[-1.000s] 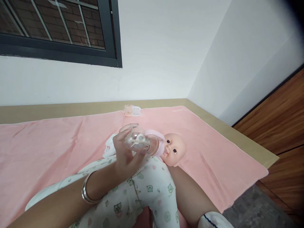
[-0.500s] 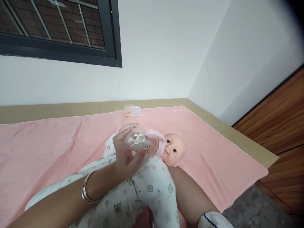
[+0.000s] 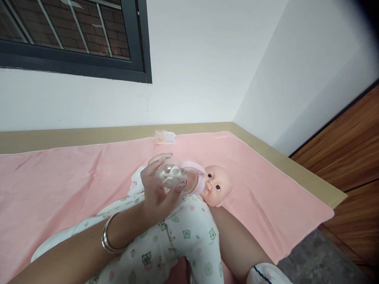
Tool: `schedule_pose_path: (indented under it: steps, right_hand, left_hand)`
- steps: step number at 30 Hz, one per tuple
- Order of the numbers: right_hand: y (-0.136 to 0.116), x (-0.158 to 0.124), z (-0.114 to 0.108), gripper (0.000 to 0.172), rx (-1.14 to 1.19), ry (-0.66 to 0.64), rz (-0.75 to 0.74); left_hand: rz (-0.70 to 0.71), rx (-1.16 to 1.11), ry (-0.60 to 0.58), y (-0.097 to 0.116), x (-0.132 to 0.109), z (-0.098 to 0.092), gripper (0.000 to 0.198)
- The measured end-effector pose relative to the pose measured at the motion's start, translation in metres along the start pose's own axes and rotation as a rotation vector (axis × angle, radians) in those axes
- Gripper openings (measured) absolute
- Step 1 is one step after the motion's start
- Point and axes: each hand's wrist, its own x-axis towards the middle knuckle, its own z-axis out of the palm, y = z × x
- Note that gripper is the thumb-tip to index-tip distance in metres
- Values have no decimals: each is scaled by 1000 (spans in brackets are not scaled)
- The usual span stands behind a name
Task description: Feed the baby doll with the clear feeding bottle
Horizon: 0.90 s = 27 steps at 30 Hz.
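Backing onto plain white walls meeting in a corner, with a dark-framed window [image 3: 74,39] looking out at red brick high on the left and brown wood panelling [image 3: 349,150] filling the right edge. Running along the walls, a tan flat ledge [image 3: 74,138], and spreading over the surface below it, a soft pink cloth sheet [image 3: 59,177]. Lying face up on that sheet near its middle, head pointing right: a pale plastic baby doll [image 3: 219,183] wearing a white one-piece suit printed with little green bears. Gripping a clear plastic feeding bottle [image 3: 180,177] with a pink collar, fingers and thumb curling closed round its body: left hand [image 3: 156,195], wearing a silver metal bangle [image 3: 109,236] at the wrist. Tilting the bottle sideways above the doll's chest, base toward the left, pink end pressing against the doll's mouth. Reaching in from the lower right and passing beneath the doll's shoulders: right forearm [image 3: 237,244], with a white sleeve showing at the bottom edge. Hiding the right hand entirely under the doll, so not telling whether open or closed. Resting well apart at the sheet's far edge, just beside the ledge: a small clear plastic packet [image 3: 165,137].
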Motion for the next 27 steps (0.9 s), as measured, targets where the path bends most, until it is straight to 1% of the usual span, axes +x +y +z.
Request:
schedule_pose_path:
  steps: [4, 9, 12, 15, 18, 21, 27]
  right_hand:
    - [-1, -2, 1, 45, 6, 9, 4]
    - [2, -15, 5, 50, 28, 13, -10]
    - [3, -17, 6, 49, 33, 24, -19]
    - [1, -14, 6, 48, 46, 31, -15]
    - [0, -10, 5, 49, 55, 15, 17]
    - [-1, -7, 5, 50, 95, 30, 38]
    - [-4, 2, 3, 43, 130, 41, 62]
  left_hand:
    - [-1, -3, 6, 1, 1, 1, 59]
    - [3, -17, 4, 0, 1, 1, 58]
    - [6, -52, -6, -1, 0, 1, 60]
    - [-8, -51, 0, -1, 0, 1, 61]
    - [15, -67, 0, -2, 1, 1, 62]
    - [31, -105, 0, -1, 2, 2, 63]
    - [12, -116, 14, -1, 1, 2, 61]
